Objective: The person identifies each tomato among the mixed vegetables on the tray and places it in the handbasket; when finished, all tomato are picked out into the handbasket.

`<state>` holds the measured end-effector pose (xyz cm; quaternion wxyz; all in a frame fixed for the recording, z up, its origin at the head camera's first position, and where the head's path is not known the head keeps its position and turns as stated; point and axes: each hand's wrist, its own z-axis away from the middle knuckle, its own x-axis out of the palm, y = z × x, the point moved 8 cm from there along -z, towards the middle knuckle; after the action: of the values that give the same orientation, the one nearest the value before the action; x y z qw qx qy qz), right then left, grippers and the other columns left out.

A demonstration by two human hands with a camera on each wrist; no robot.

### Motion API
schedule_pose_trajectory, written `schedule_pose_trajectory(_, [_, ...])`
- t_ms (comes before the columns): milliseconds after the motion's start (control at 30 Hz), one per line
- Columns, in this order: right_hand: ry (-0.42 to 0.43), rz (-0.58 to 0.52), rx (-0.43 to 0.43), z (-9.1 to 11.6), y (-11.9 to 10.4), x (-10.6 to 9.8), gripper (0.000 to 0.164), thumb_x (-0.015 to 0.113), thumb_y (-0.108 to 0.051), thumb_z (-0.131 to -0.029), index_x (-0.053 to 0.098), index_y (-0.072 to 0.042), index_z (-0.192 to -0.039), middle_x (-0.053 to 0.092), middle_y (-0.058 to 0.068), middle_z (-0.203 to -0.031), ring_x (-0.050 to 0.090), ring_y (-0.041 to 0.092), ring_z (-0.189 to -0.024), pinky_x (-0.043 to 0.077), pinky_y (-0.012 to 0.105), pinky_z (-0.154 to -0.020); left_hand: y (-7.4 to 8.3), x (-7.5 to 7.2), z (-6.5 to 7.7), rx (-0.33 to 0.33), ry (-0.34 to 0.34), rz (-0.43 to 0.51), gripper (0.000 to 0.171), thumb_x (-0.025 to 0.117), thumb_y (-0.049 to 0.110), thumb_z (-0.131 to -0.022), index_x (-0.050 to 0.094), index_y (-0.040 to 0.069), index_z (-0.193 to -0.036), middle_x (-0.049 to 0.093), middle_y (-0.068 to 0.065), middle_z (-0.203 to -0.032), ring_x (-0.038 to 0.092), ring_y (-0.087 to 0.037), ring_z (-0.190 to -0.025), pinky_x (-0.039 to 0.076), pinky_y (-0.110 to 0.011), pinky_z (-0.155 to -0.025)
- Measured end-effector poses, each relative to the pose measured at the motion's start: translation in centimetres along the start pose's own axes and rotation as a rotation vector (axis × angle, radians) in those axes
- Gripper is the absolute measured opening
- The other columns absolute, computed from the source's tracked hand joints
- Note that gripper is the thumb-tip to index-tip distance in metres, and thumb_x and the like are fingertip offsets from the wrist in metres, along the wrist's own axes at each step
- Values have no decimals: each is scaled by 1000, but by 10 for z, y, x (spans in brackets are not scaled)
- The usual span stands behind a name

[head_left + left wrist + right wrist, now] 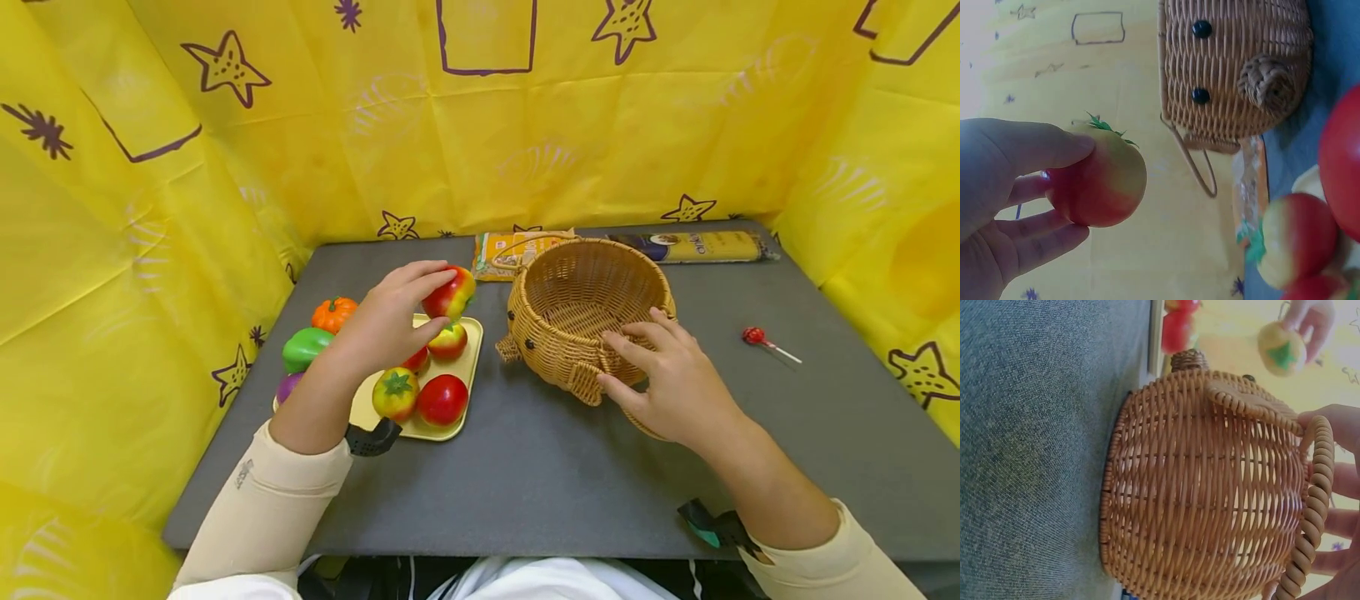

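Observation:
My left hand pinches a red and yellow tomato with a green leafy top, between thumb and fingers. It is held in the air over a pale yellow tray. On the tray lie more tomatoes, among them a red one and a yellow-red one. To the right stands a wicker basket with an animal face; its visible inside holds nothing. My right hand grips the basket's near right rim, fingers over the inside and thumb outside. In the right wrist view the twisted handle hangs beside the hand.
Left of the tray's tomatoes sit an orange pumpkin, a green vegetable and a purple one. Behind the basket lie an orange packet and a long yellow packet. A red lollipop lies at right.

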<state>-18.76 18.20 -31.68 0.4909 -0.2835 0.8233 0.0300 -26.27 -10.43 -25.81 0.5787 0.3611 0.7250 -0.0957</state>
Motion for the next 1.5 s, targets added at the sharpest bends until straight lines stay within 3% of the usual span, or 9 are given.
schedule_pose_trajectory(400, [4, -7, 0, 0, -2, 2, 47, 83, -30, -83, 74, -12, -125, 67, 18, -120, 47, 53, -133, 41, 76, -98, 43, 13, -46, 93, -35, -16, 58, 75, 16, -93, 56, 9, -147, 50, -7, -154, 44, -32, -142, 37, -45, -118])
schedule_pose_trajectory(800, [20, -17, 3, 1, -2, 2, 47, 83, -30, -82, 75, -12, -124, 68, 19, -119, 48, 55, -132, 37, 73, -106, 75, 51, -85, 200, -97, -21, 57, 75, 18, -92, 57, 9, -145, 52, -11, -151, 48, -31, -139, 43, -40, -114])
schedule_pose_trajectory(1000, [26, -25, 9, 3, -2, 2, 47, 83, -29, -81, 75, -11, -124, 68, 19, -118, 48, 55, -132, 35, 72, -108, 81, 78, -93, 173, -194, -35, 60, 75, 23, -93, 54, 11, -148, 51, -9, -151, 49, -28, -137, 47, -38, -111])
schedule_pose_trajectory(1133, [10, -19, 23, 3, -2, 3, 48, 83, -30, -82, 74, -11, -125, 68, 19, -119, 47, 54, -133, 35, 72, -108, 81, 87, -94, 155, -222, -23, 61, 74, 26, -94, 52, 12, -150, 50, -9, -151, 51, -27, -135, 50, -37, -107])
schedule_pose_trajectory(1500, [9, -9, 22, 2, 0, 2, 48, 83, -30, -82, 74, -11, -126, 67, 19, -121, 46, 55, -134, 35, 74, -107, 76, 85, -92, 158, -221, -21, 72, 71, 33, -97, 39, 17, -159, 43, -9, -158, 42, -28, -145, 40, -42, -117])
